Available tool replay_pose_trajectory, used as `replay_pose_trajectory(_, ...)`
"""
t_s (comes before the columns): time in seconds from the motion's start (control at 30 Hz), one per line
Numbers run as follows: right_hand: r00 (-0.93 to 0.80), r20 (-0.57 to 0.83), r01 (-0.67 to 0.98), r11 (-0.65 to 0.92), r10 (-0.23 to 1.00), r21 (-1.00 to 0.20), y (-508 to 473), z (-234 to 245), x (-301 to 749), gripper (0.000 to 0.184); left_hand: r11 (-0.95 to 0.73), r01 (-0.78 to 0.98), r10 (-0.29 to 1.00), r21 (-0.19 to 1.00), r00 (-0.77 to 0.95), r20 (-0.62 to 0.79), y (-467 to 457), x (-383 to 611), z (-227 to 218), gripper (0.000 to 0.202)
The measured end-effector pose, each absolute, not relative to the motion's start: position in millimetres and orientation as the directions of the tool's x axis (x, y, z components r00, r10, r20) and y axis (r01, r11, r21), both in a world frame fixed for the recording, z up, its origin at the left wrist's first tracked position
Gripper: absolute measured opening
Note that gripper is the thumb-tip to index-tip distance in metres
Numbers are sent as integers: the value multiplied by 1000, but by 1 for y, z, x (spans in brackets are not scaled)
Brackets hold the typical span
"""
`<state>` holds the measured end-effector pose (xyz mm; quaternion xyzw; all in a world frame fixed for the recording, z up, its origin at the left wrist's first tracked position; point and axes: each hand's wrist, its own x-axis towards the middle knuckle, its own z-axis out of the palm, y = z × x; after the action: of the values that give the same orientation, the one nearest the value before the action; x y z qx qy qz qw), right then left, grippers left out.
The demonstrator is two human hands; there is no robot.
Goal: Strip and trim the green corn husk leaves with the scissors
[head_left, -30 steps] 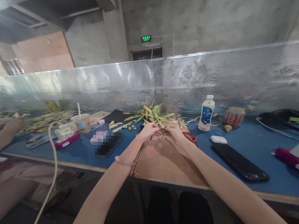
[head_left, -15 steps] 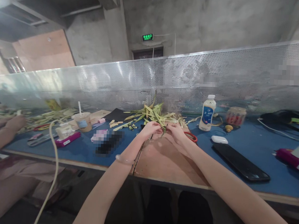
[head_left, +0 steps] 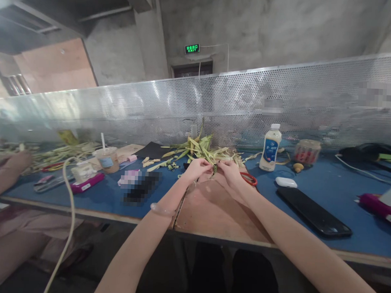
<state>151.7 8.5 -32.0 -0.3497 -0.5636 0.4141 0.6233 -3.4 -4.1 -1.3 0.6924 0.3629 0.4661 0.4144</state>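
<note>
Both my hands meet over the far part of a brown board. My left hand (head_left: pixel 197 169) is closed, its fingertips pinching one side of a small dark green braided piece of plant strip (head_left: pixel 215 169). From the other side my right hand (head_left: pixel 229 171) pinches the same piece, fingers also closed. Thin loose ends of it hang toward the board (head_left: pixel 218 212). Just behind my hands lies a heap of pale green and yellowish dried leaves (head_left: pixel 198 147). Beside my right hand are the red handles of scissors (head_left: pixel 250 179), their blades hidden.
On the right stand a bottle (head_left: pixel 270 147) and a jar (head_left: pixel 307 151), with an earphone case (head_left: pixel 286 182) and a black phone (head_left: pixel 314 212) nearer. Leftward are a drink cup (head_left: pixel 107 160), a tissue pack (head_left: pixel 86 183) and another person's hands (head_left: pixel 18 162). A perforated metal screen (head_left: pixel 135 105) runs behind.
My hands stay close together on the green braided piece, with only slight finger shifts. The view has moved very slightly; the things on the table lie as before.
</note>
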Motion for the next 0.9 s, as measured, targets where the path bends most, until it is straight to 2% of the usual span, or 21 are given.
replay_pose_trajectory(0.2,113,458,-64,467,882,-882,14,-36,153,18,-418,144,875,897,328,355,-8,-2,1,11)
replay_pose_trajectory(0.6,148,550,154,530,822,-834,10,-28,154,8,-456,196,865,868,325,382,-9,-4,4,13)
replay_pose_trajectory(0.9,141,599,259,555,788,-791,-4,-15,151,15,-346,83,896,935,324,303,-8,0,0,17)
